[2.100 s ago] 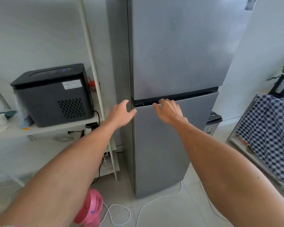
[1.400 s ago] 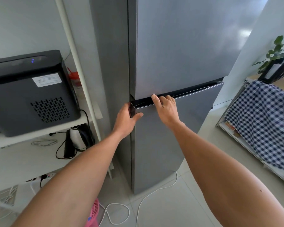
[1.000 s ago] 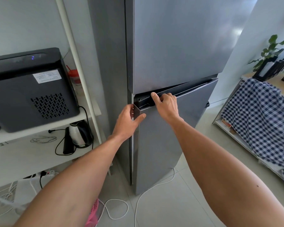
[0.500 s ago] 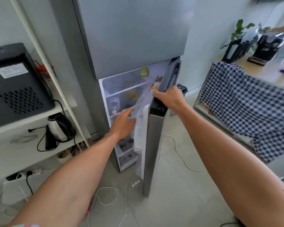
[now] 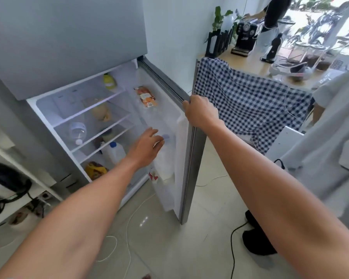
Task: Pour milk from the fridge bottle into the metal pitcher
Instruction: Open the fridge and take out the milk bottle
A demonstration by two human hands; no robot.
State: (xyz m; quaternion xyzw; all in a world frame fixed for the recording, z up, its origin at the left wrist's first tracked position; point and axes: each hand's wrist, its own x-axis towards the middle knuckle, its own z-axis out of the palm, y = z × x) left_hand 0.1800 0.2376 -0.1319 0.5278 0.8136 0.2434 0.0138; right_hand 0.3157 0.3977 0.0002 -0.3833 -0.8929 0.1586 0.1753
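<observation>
Two hands are at work on the open fridge. The right hand has its fingers curled over the top edge of the fridge door and holds it open. The left hand reaches toward the door shelf on the right, fingers loosely spread and taking hold of nothing; its fingertips lie just beside, perhaps touching, the blue cap of a pale milk bottle standing in the door. Motion blur hides whether they touch.

A second white bottle with a blue cap stands on a lower shelf inside, to the left of the wrist; which one holds the milk I cannot tell.

I judge the door bottle to be plastic, fairly heavy if full, cold and possibly slick. A wrap round the body below the cap looks safest. No metal pitcher is in view.
</observation>
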